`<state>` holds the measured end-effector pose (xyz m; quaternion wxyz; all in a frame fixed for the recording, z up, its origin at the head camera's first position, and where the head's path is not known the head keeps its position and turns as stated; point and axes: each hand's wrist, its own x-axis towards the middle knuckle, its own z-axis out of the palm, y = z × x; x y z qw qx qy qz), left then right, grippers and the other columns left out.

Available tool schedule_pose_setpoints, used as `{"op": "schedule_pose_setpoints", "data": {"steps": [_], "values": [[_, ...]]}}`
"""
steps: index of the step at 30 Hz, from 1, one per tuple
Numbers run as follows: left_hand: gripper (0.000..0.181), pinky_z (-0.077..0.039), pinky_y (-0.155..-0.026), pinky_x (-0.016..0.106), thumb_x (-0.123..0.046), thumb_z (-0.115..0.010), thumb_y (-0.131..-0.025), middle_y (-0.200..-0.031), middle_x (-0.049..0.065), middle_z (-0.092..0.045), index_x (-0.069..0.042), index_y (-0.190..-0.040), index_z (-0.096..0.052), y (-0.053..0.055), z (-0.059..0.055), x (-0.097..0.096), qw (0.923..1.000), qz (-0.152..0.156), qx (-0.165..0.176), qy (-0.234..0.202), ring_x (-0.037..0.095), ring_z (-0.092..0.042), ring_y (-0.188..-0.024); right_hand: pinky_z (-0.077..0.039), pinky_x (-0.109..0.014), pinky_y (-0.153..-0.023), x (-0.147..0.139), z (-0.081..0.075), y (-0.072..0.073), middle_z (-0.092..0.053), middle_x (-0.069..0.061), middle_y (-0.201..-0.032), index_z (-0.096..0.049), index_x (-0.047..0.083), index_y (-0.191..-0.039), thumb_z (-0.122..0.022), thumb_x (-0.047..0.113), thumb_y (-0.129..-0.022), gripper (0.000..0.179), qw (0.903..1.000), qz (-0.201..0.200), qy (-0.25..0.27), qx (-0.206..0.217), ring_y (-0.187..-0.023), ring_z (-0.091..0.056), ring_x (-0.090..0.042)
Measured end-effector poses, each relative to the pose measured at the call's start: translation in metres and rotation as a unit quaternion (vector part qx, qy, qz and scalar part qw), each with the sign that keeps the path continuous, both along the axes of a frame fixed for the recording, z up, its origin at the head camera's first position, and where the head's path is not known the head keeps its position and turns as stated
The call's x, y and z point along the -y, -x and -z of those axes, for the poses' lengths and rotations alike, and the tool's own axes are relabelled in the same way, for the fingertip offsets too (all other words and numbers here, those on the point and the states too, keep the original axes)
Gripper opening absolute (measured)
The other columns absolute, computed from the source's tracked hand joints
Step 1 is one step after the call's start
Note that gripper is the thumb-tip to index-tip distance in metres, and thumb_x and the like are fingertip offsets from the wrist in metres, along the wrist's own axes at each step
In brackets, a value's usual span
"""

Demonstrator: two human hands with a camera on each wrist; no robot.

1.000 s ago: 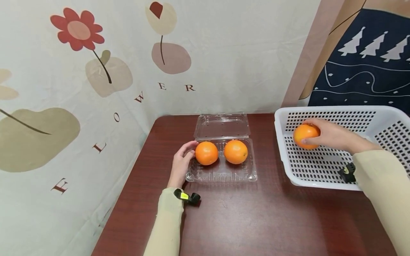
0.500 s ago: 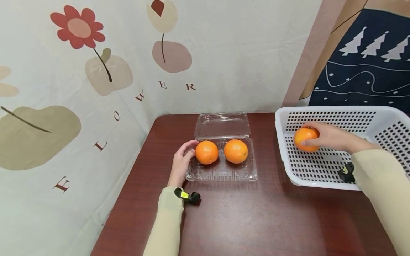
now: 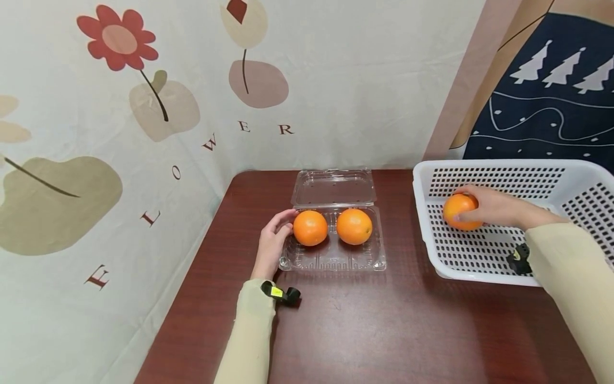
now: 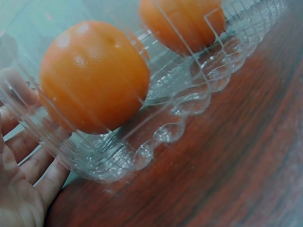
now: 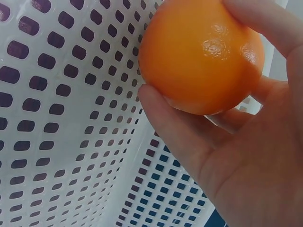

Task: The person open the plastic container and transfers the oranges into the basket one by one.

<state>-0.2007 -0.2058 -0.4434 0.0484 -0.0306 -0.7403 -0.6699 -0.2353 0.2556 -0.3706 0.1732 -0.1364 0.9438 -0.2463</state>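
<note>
Two oranges, a left one [image 3: 310, 228] and a right one [image 3: 354, 226], sit side by side in a clear plastic clamshell box [image 3: 336, 261], whose lid [image 3: 333, 188] lies folded back. My left hand [image 3: 272, 242] rests at the box's left side, fairly straight fingers along the outer wall and the thumb close to the left orange. In the left wrist view several fingers [image 4: 35, 165] show against the clear plastic wall [image 4: 106, 172]. My right hand [image 3: 496, 207] grips a third orange [image 5: 203, 56] inside the white basket [image 3: 434, 266], thumb on one side and fingers round the other.
The basket has perforated walls and stands on the right of the dark red-brown table [image 3: 345, 330]. A printed fabric backdrop [image 3: 360, 80] hangs right behind the table's back edge and along its left side.
My right hand has moved the orange slightly down and toward me inside the basket. The left hand, the box and its two oranges stay in place.
</note>
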Motion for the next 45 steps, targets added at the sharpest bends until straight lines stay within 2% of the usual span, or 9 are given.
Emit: {"op": "schedule_pose_setpoints", "data": {"steps": [6,16,21,26,29,30,38,45], "values": [[0.029,-0.043,-0.088,0.026,-0.011,-0.048,-0.090,-0.119,-0.001,-0.055,-0.018,-0.117,-0.057,-0.0006,-0.0005,0.0001,1.0000,-0.002,-0.002,0.000,0.014,-0.051,-0.109,-0.047,-0.036,-0.067,-0.0002,0.0001,0.0001,-0.043,-0.026,-0.116,-0.027,-0.005,-0.132,-0.063,0.043,-0.078,0.081,0.9995,0.005,0.017,0.027,-0.092,-0.046,-0.032],[0.030,-0.043,-0.089,0.027,-0.011,-0.048,-0.090,-0.120,-0.002,-0.055,-0.019,-0.118,-0.057,-0.0004,0.0009,0.0003,1.0000,0.002,0.001,-0.001,0.013,-0.050,-0.110,-0.048,-0.035,-0.066,-0.0012,0.0025,-0.0010,-0.039,-0.027,-0.117,-0.021,-0.006,-0.134,-0.065,0.044,-0.076,0.089,0.9985,0.014,0.021,0.048,-0.093,-0.045,-0.034],[0.029,-0.043,-0.089,0.027,-0.013,-0.049,-0.090,-0.119,-0.003,-0.055,-0.019,-0.118,-0.057,-0.0014,0.0020,0.0003,1.0000,0.002,0.003,0.003,0.013,-0.050,-0.110,-0.047,-0.041,-0.071,-0.0013,0.0027,-0.0019,-0.037,-0.028,-0.118,-0.021,-0.008,-0.134,-0.064,0.046,-0.076,0.091,0.9990,0.004,0.020,0.039,-0.094,-0.044,-0.035],[0.029,-0.043,-0.089,0.028,-0.012,-0.049,-0.090,-0.119,-0.003,-0.055,-0.019,-0.117,-0.057,-0.0016,0.0017,0.0001,1.0000,-0.001,0.000,0.003,0.012,-0.050,-0.109,-0.037,-0.053,-0.083,-0.0020,0.0025,-0.0021,-0.036,-0.029,-0.122,-0.023,-0.008,-0.134,-0.063,0.046,-0.077,0.089,0.9998,-0.004,0.008,0.018,-0.099,-0.041,-0.037],[0.029,-0.043,-0.089,0.027,-0.013,-0.049,-0.090,-0.119,-0.004,-0.055,-0.019,-0.118,-0.057,-0.0021,0.0009,0.0001,1.0000,0.000,-0.001,0.006,0.012,-0.050,-0.109,-0.032,-0.057,-0.086,-0.0028,0.0024,-0.0027,-0.035,-0.029,-0.124,-0.023,-0.007,-0.134,-0.062,0.049,-0.076,0.090,0.9998,-0.003,0.003,0.018,-0.101,-0.039,-0.039],[0.030,-0.042,-0.090,0.027,-0.012,-0.049,-0.090,-0.119,-0.003,-0.055,-0.018,-0.118,-0.057,-0.0037,-0.0024,-0.0005,1.0000,0.001,0.002,0.007,0.012,-0.050,-0.109,-0.032,-0.058,-0.086,-0.0028,0.0018,-0.0033,-0.034,-0.029,-0.124,-0.022,-0.007,-0.135,-0.061,0.051,-0.076,0.091,0.9998,-0.004,0.002,0.020,-0.102,-0.038,-0.039],[0.029,-0.044,-0.086,0.026,-0.012,-0.050,-0.090,-0.118,0.001,-0.056,-0.016,-0.117,-0.057,0.0015,0.0063,0.0013,0.9997,-0.002,-0.022,0.008,0.015,-0.051,-0.108,-0.030,-0.059,-0.088,-0.0025,0.0004,-0.0069,-0.035,-0.029,-0.126,-0.024,-0.007,-0.135,-0.061,0.051,-0.076,0.090,0.9999,-0.008,-0.003,0.010,-0.104,-0.039,-0.039],[0.030,-0.043,-0.087,0.026,-0.009,-0.049,-0.089,-0.119,0.001,-0.055,-0.015,-0.118,-0.057,0.0010,0.0009,0.0020,1.0000,0.006,0.004,-0.001,0.013,-0.051,-0.109,-0.029,-0.060,-0.089,-0.0048,0.0004,-0.0072,-0.035,-0.029,-0.127,-0.025,-0.008,-0.134,-0.060,0.051,-0.077,0.089,0.9999,-0.012,-0.004,0.007,-0.106,-0.038,-0.039]]}}
